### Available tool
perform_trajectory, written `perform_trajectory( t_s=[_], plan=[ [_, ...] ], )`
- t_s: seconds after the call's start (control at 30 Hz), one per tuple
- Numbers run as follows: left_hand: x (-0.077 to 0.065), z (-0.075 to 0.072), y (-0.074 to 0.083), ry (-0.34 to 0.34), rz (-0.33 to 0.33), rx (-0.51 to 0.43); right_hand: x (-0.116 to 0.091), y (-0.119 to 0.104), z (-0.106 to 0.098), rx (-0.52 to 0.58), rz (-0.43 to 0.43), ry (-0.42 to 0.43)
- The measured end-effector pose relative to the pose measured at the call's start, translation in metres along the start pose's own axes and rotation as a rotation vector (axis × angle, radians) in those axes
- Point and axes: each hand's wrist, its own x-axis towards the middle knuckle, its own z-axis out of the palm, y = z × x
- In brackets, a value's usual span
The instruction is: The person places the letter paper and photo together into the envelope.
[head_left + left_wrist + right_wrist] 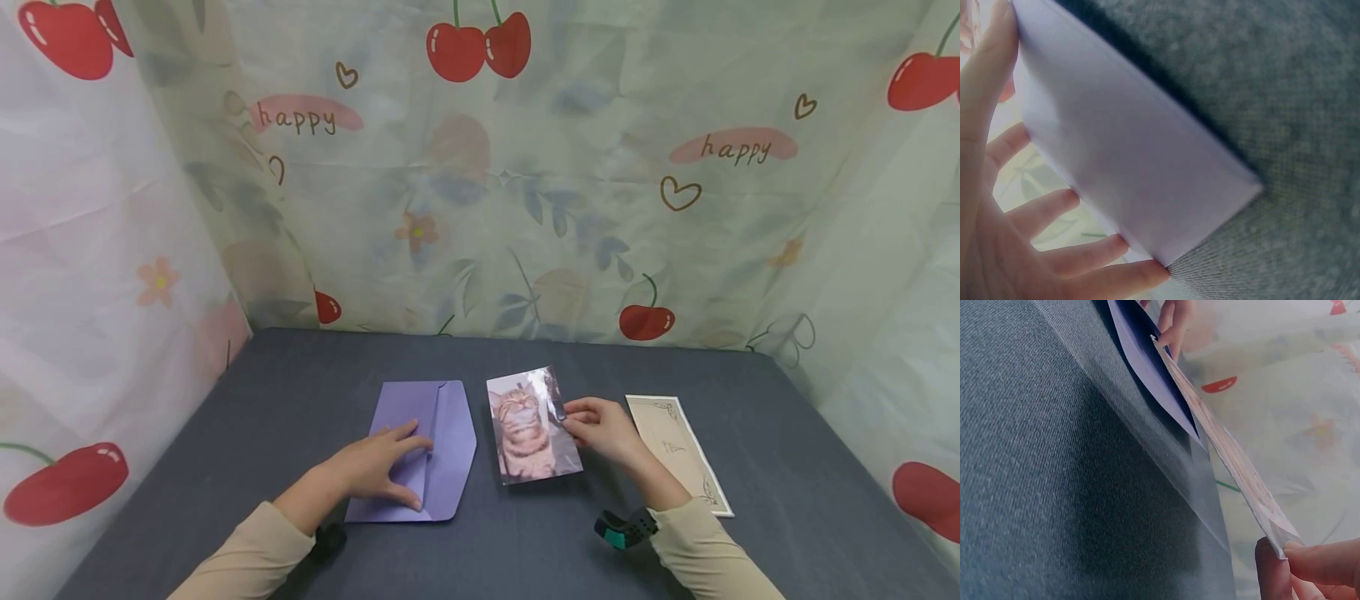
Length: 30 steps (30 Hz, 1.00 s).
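Observation:
A purple envelope (452,450) lies on the dark table, its flap side facing right. My left hand (371,467) rests on it with fingers spread; in the left wrist view its fingertips touch one edge of the envelope (1122,137). My right hand (609,429) pinches the right edge of a glossy photo card (525,437) with a cat picture, between thumb and fingers. In the right wrist view the card (1229,453) slants above the cloth, and its far end overlaps the envelope (1147,375).
A cream card (678,446) with ornate dark corners lies on the table under my right forearm. Dark grey cloth covers the table (540,550). Behind and at both sides hangs a curtain (570,150) printed with cherries and flowers. A dark band (626,528) is on my right wrist.

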Motion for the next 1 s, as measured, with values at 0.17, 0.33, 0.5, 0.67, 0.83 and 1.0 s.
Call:
perform_trajectory(
  t_s=[0.17,0.33,0.5,0.67,0.83,1.0],
  plan=[
    [0.0,0.0,0.0,0.002,0.002,0.0,0.0,-0.001,0.004,-0.004,-0.01,-0.012],
    [-0.001,-0.001,0.002,-0.002,-0.003,-0.003,0.002,-0.001,0.009,0.013,-0.012,-0.018],
    [-0.001,-0.002,0.003,-0.009,-0.008,-0.005,0.003,-0.002,0.014,0.036,-0.018,-0.026],
    [-0.001,-0.002,0.004,-0.02,-0.032,-0.003,0.005,-0.003,0.018,0.037,-0.022,-0.023],
    [-0.001,-0.002,0.004,-0.021,-0.037,-0.004,0.006,-0.005,0.023,0.036,-0.017,-0.011],
    [-0.001,-0.002,0.004,-0.02,-0.035,-0.003,0.008,-0.008,0.028,0.04,-0.008,-0.018]
  ],
)
